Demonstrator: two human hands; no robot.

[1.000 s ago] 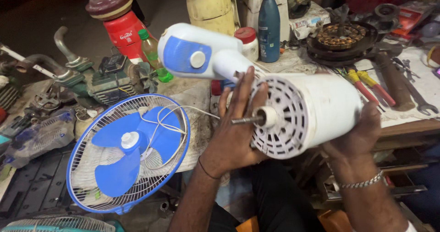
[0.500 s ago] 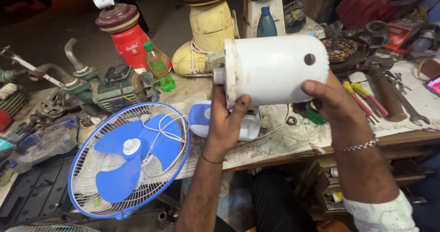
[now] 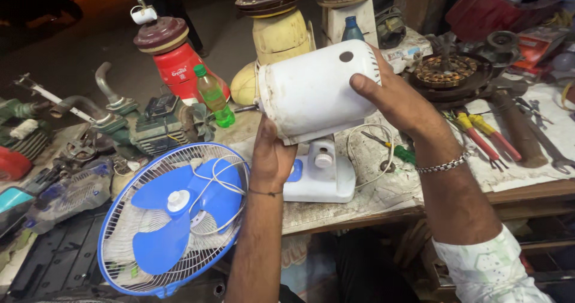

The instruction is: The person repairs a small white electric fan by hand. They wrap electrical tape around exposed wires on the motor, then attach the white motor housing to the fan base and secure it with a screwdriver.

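I hold a white cylindrical fan motor housing (image 3: 311, 93) above the workbench, its shaft pointing left. My left hand (image 3: 272, 156) grips its lower left end from below. My right hand (image 3: 395, 99) rests over its right end, fingers on top near a round hole. Under the housing stands the fan's white and blue base (image 3: 320, 171) on the bench. A blue fan blade inside a white wire guard (image 3: 176, 216) leans at the bench's left edge, with a white cord draped over it.
A green bottle (image 3: 212, 93), a red canister (image 3: 179, 66) and a cream mixer body (image 3: 278, 33) stand behind. Yellow-handled pliers (image 3: 479, 132), a wrench (image 3: 542, 147) and a copper-wound stator (image 3: 446, 69) lie to the right. Engine parts (image 3: 120, 129) crowd the left.
The housing turned from its vented face toward me to its side, lifted up, and the base now stands on the bench below it. My view shifted forward.
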